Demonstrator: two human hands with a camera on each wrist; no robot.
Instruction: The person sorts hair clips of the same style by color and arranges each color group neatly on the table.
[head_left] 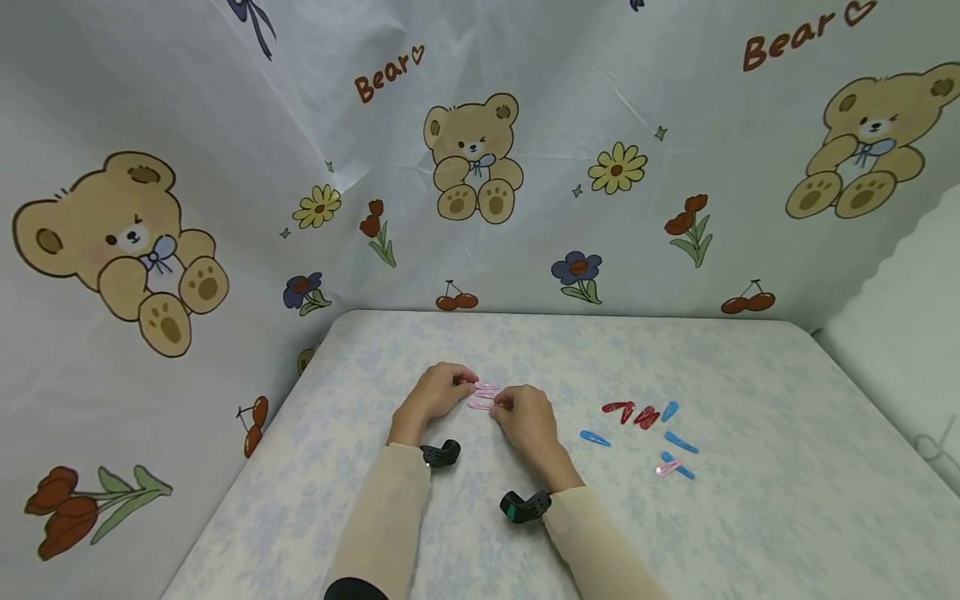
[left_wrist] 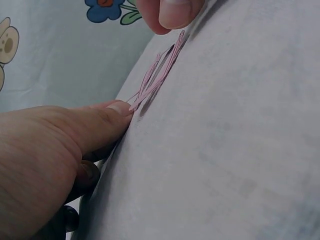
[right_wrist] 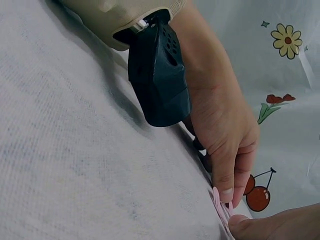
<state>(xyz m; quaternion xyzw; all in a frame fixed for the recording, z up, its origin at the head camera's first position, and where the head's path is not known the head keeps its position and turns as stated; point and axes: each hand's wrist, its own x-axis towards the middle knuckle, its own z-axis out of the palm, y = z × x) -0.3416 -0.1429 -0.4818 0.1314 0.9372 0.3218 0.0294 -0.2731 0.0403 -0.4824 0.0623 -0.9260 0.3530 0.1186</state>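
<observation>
Apparently pinching pink clips (head_left: 484,395) at opposite ends with left hand (head_left: 441,392) and right hand (head_left: 527,418), holding long axes nearly parallel to the far table edge (head_left: 570,321).

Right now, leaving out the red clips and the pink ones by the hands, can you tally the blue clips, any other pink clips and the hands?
Blue clips: 4
Pink clip overlapping a blue one: 1
Left hand and right hand: 2
Total: 7
</observation>
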